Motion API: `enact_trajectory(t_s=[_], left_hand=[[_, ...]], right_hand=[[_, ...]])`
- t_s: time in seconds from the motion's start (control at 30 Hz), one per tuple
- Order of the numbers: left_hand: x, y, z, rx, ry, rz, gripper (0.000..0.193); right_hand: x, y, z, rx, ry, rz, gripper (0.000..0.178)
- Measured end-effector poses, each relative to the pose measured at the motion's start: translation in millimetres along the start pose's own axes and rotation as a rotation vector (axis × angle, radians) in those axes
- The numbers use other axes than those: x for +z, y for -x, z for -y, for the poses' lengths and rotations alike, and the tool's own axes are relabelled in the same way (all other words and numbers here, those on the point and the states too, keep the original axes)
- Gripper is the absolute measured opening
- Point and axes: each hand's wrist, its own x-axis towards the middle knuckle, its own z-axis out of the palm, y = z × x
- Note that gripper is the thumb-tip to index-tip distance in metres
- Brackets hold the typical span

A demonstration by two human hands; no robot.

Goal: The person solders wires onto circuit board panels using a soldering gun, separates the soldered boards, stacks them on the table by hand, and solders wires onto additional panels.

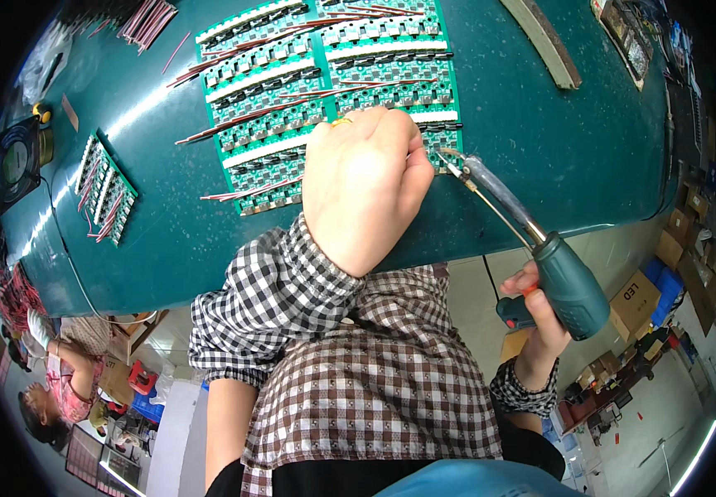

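Observation:
My left hand (366,182) is closed over the near right part of a panel of green circuit boards (350,62). Its fingertips are hidden beneath it, so whatever they pinch cannot be made out. In my right hand (544,319) is a dark green soldering gun (572,286), gripped by its handle with a finger at the red trigger. The metal tip of the gun reaches up and left to the panel's right edge, close beside my left fingers. Thin red, black and white wires (238,122) lie in rows across the panel, alongside white connector strips.
At the left lies a smaller board piece (105,190) with wires, near a black fan (16,161). A wire bundle (147,23) rests at the far left. A wooden strip (544,45) and a narrow tray (623,41) lie far right. Another person (68,373) sits lower left.

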Motion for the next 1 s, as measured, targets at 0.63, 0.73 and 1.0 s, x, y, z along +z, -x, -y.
enact_trajectory(t_s=[0.63,0.73,1.0], left_hand=[[-0.1,1.0,2.1,0.001,0.014,0.014,0.01],[-0.6,1.1,4.5,0.005,0.016,0.008,0.01],[0.4,0.1,5.1,0.02,0.022,-0.006,0.011]], right_hand=[[1.6,0.8,-3.0,0.005,0.081,0.003,0.028],[4.0,1.4,-2.9,0.007,0.092,0.002,0.028],[3.4,1.0,-3.6,0.002,0.101,0.023,0.036]])
